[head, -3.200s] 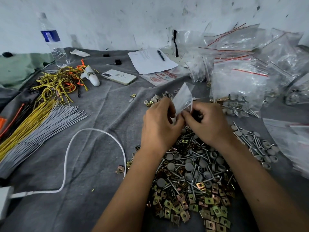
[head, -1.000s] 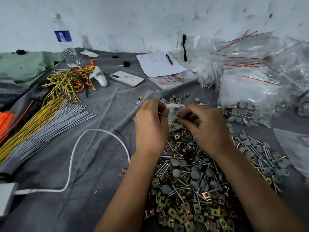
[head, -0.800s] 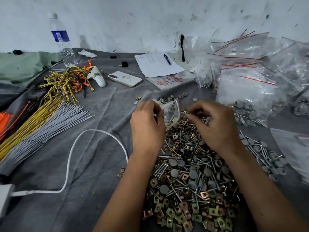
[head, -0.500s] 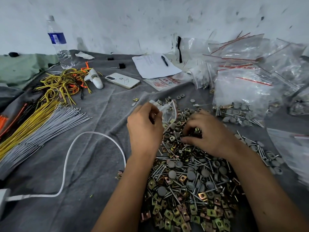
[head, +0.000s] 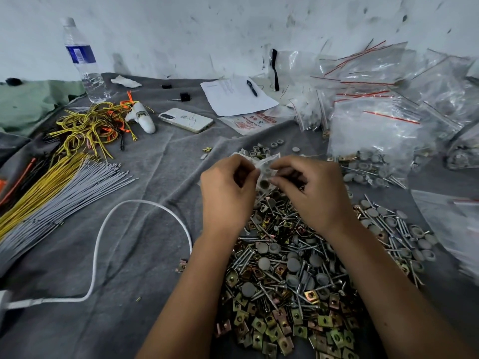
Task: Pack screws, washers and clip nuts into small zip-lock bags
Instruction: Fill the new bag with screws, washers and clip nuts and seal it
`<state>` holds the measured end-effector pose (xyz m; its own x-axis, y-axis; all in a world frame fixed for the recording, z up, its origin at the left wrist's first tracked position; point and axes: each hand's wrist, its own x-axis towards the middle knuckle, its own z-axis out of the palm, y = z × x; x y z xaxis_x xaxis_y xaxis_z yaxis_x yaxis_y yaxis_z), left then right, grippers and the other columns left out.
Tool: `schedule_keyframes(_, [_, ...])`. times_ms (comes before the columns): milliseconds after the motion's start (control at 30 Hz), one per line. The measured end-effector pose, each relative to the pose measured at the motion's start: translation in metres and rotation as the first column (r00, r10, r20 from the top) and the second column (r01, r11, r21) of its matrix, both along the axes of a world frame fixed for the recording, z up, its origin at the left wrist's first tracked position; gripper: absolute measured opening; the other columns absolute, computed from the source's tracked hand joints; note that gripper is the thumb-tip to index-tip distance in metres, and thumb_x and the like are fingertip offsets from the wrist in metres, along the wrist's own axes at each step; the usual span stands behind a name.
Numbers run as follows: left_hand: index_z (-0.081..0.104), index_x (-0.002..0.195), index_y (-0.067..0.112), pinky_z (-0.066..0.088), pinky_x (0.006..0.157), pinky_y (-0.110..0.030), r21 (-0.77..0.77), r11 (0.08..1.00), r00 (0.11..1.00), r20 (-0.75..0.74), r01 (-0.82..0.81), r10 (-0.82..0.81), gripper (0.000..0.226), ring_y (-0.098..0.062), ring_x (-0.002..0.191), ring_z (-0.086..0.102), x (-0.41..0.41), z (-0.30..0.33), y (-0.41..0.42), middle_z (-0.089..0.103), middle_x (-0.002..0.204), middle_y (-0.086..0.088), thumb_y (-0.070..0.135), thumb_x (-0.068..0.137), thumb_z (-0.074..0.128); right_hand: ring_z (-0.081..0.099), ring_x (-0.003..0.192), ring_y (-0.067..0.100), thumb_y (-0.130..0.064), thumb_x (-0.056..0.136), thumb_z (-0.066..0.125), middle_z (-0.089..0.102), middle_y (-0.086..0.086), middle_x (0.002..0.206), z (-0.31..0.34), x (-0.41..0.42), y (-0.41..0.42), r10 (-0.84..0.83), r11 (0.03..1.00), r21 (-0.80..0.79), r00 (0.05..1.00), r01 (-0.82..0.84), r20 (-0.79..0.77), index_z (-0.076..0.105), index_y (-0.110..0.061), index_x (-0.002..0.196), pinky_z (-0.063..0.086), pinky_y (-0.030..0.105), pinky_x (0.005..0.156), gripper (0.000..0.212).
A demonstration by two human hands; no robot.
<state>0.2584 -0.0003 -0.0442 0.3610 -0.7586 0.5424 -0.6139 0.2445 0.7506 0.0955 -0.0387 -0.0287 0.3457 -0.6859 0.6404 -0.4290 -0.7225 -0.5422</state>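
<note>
The left hand [head: 228, 195] and right hand [head: 311, 193] both pinched a small zip-lock bag [head: 264, 172] between fingertips, holding it just above the twelve o'clock edge of the pile of screws, washers and clip nuts [head: 285, 275]. A grey washer showed inside. Filled bags [head: 375, 136] lay at two o'clock on the grey cloth [head: 129, 242].

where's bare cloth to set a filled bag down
Bare cloth lies between the grey wires and the left hand, and inside the white cable loop. Near left corner is bare too. Crowded: the hardware pile and the bag stack on the right.
</note>
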Motion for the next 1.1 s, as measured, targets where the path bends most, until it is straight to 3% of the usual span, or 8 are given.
schedule_keyframes(233, [0.069,0.075,0.024,0.043,0.051,-0.016,0.024,0.998,0.992,-0.114,-0.059,0.061,0.021,-0.007,0.057,0.055,0.004,0.002,0.000,0.061,0.062,0.007,0.010,0.087,0.079,0.069,0.082,0.003,-0.018,0.089,0.078,0.073,-0.008,0.093,-0.003,-0.010,-0.002,-0.069,0.997,-0.015,0.997,0.069,0.016,0.076,-0.014,0.102,0.054,0.011,0.077,0.014])
schedule_keyframes(367, [0.071,0.077,0.021,0.046,0.053,-0.021,0.021,0.996,0.981,-0.173,-0.081,0.084,0.016,-0.004,0.056,0.054,0.007,0.001,0.001,0.062,0.063,0.007,0.011,0.089,0.078,0.058,0.101,0.011,-0.031,0.091,0.074,0.071,-0.005,0.106,-0.010,-0.008,-0.005,0.001,0.999,0.036,0.931,0.013,-0.366,0.077,-0.020,0.111,0.051,0.035,0.091,0.023])
schedule_keyframes(467, [0.071,0.077,0.022,0.045,0.053,-0.020,0.016,0.996,0.979,-0.185,-0.089,0.090,0.016,-0.004,0.056,0.055,0.007,0.000,0.000,0.062,0.063,0.008,0.013,0.088,0.077,0.046,0.112,0.013,-0.038,0.093,0.070,0.063,-0.005,0.111,-0.013,-0.004,-0.006,0.061,0.997,0.066,0.853,-0.031,-0.518,0.074,-0.024,0.121,0.044,0.034,0.093,0.031])
schedule_keyframes(700, [0.071,0.077,0.025,0.047,0.053,-0.021,0.043,0.996,0.989,-0.123,-0.073,0.078,0.017,-0.005,0.055,0.057,0.007,-0.001,0.000,0.063,0.064,0.010,0.016,0.088,0.079,0.050,0.104,0.010,-0.032,0.086,0.080,0.061,-0.010,0.104,-0.011,-0.004,-0.004,0.100,0.987,0.159,0.898,-0.033,-0.429,0.070,-0.022,0.104,0.043,0.030,0.089,0.023])
schedule_keyframes(933, [0.071,0.079,0.023,0.050,0.055,-0.029,0.024,0.994,0.982,-0.155,-0.103,0.105,0.014,-0.009,0.058,0.059,0.007,-0.001,0.000,0.065,0.066,0.007,0.016,0.088,0.077,0.054,0.079,0.002,-0.022,0.085,0.080,0.059,-0.017,0.086,-0.014,-0.009,-0.004,0.087,0.979,0.204,0.921,-0.008,-0.379,0.071,-0.024,0.103,0.041,0.022,0.069,0.020])
schedule_keyframes(1033, [0.070,0.077,0.024,0.045,0.053,-0.021,0.001,0.992,0.973,-0.194,-0.127,0.125,0.017,-0.004,0.056,0.056,0.008,0.000,0.000,0.064,0.064,0.009,0.013,0.088,0.077,0.058,0.071,0.001,-0.032,0.080,0.086,0.061,-0.016,0.077,-0.012,-0.012,-0.007,0.094,0.969,0.249,0.939,-0.010,-0.331,0.071,-0.027,0.094,0.040,0.013,0.059,0.021])
schedule_keyframes(1100, [0.070,0.076,0.026,0.042,0.052,-0.016,-0.010,0.990,0.970,-0.205,-0.138,0.133,0.020,-0.002,0.055,0.055,0.008,0.001,0.000,0.064,0.064,0.010,0.011,0.088,0.078,0.062,0.074,0.000,-0.036,0.077,0.087,0.064,-0.015,0.076,-0.009,-0.015,-0.007,0.099,0.961,0.275,0.956,-0.020,-0.276,0.071,-0.027,0.089,0.046,0.012,0.060,0.021])
